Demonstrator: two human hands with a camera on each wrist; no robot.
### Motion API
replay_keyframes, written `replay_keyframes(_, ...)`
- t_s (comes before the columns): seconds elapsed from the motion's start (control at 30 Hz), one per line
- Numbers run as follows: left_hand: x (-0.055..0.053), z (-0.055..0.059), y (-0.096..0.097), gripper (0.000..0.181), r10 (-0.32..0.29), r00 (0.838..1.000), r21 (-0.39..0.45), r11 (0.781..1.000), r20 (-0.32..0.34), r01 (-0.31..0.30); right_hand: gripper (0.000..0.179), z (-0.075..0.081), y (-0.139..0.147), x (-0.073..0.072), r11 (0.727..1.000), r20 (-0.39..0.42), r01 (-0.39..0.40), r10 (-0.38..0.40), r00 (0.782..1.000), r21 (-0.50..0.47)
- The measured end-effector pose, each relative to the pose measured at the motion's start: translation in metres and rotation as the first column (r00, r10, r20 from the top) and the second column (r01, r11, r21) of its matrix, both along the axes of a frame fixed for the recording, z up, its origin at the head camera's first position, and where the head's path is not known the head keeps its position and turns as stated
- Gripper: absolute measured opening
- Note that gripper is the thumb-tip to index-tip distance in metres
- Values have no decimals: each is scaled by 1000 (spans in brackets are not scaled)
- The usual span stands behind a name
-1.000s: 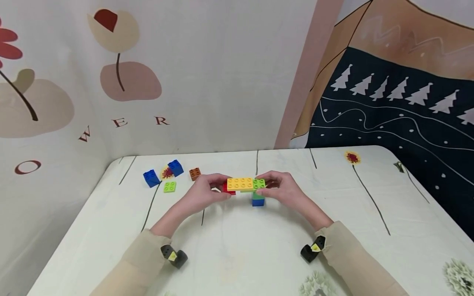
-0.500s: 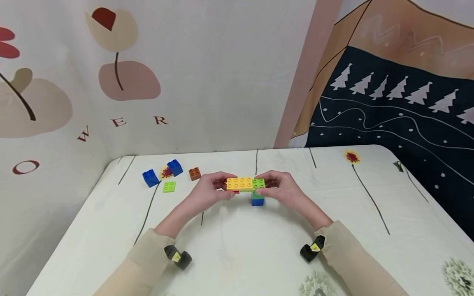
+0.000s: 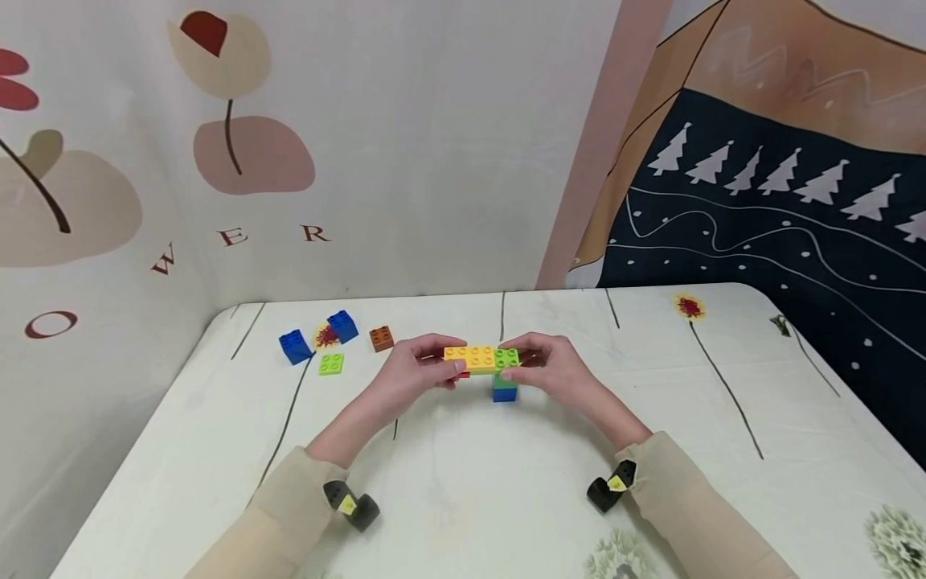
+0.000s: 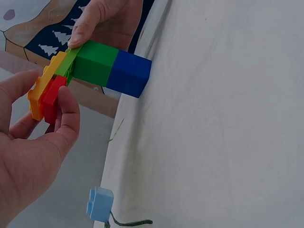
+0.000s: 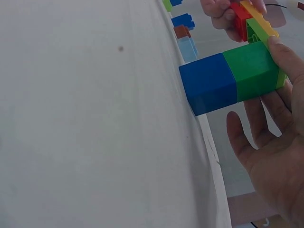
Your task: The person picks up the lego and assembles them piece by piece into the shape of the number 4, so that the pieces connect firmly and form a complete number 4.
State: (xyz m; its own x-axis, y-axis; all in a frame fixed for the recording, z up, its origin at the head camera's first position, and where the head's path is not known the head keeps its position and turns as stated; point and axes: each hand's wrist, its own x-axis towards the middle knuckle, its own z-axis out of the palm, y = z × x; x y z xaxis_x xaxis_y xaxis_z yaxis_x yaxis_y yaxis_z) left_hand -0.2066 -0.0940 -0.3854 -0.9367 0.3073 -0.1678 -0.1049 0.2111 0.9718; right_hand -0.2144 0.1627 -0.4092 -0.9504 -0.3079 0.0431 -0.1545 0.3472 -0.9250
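Left hand (image 3: 411,373) has raised its thumb, pinching the yellow brick (image 3: 470,355), while right hand (image 3: 557,366) grips lime brick (image 3: 508,357).

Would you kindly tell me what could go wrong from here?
The yellow brick overhangs the narrow blue base, so pressure from the left hand might tip the tower. The red block beneath the yellow brick could drop if poorly seated; its fit cannot be judged. The right hand grips near the top, so the blue base could perhaps slide.

Pale flower-print backdrop (image 3: 434,161); dark tree-print panel (image 3: 760,217) right; white floral tablecloth (image 3: 470,490).
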Motion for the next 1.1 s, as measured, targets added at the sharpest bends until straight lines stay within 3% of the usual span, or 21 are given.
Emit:
replay_keyframes(0.37,-1,1,0,34,3,1000,17,1000,1,-3,38,1,1,0,1000,-10,3,-3,1000,8)
replay_keyframes(0.8,-2,5,3,35,51,995,72,996,87,-57,38,1,1,0,1000,-7,1,-1,1000,11)
replay_keyframes(1.1,-3,4,2,39,53,996,85,995,72,-59,38,2,0,1,1000,3,8,-8,1000,11)
